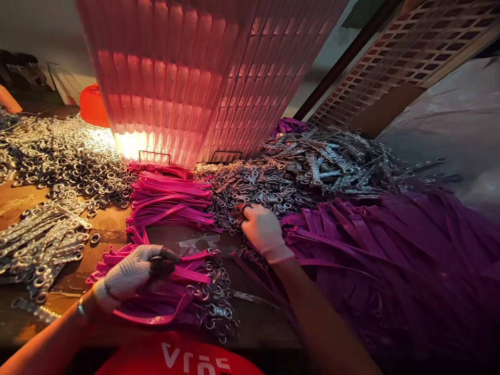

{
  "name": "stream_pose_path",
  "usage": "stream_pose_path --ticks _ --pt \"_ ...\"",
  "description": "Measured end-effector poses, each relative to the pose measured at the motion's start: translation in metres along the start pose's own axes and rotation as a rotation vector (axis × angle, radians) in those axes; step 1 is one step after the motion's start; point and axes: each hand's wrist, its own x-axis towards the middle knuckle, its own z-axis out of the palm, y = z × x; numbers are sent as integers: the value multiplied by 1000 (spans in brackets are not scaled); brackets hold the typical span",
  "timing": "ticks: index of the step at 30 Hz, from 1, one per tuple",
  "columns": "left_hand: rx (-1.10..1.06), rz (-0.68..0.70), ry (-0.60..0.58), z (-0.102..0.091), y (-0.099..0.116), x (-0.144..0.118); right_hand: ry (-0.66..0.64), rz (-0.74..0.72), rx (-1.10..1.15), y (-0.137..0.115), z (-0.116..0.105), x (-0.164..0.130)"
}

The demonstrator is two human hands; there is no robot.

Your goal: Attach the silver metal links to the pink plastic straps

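My left hand (pixel 130 276), in a white dotted glove with dark fingertips, is closed over a pile of magenta straps (pixel 164 312). One strap (pixel 193 274) runs out to the right from between its fingers. Metal clasps with rings (pixel 221 307) are fitted at the right ends of this pile. My right hand (pixel 263 232), also gloved, reaches to the edge of a heap of metal hook clasps (pixel 258 185). Its dark fingertips are pinched together there, and whatever they hold is hidden. Behind my left hand lies another stack of magenta straps (pixel 170 200).
Loose metal rings (pixel 101 161) and chain-like metal pieces (pixel 42 239) cover the left of the table. Purple straps (pixel 390 250) are heaped on the right. A ribbed translucent panel (pixel 195 78) stands at the back, with an orange lamp (pixel 94 105) beside it.
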Motion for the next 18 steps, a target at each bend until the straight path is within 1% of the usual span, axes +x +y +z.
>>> stream_pose_path --ticks 1,3,5,7,9,13,14,15,16,18 --pt "-149 -28 -78 10 -3 6 1 39 -93 6 3 18" --pt "-428 -67 -200 23 -7 19 -12 53 -149 11 11 46" --pt "-644 -125 -284 27 -9 29 -39 30 -152 12 19 61" --pt "-759 -179 -325 26 -10 34 -62 15 -153 13 24 67" --pt "-786 -217 -282 23 -11 35 -83 11 -142 17 24 69" --pt "-767 -333 -78 25 -11 33 -104 62 -116 29 17 71" --pt "-749 -331 -36 26 -12 32 -86 95 -96 29 15 69" --pt "-716 -293 6 29 -12 31 -58 126 -45 27 13 64" --pt "-661 -225 50 31 -13 30 -28 142 53 23 11 56" --pt "-508 -49 126 36 -12 26 5 102 382 5 8 31"
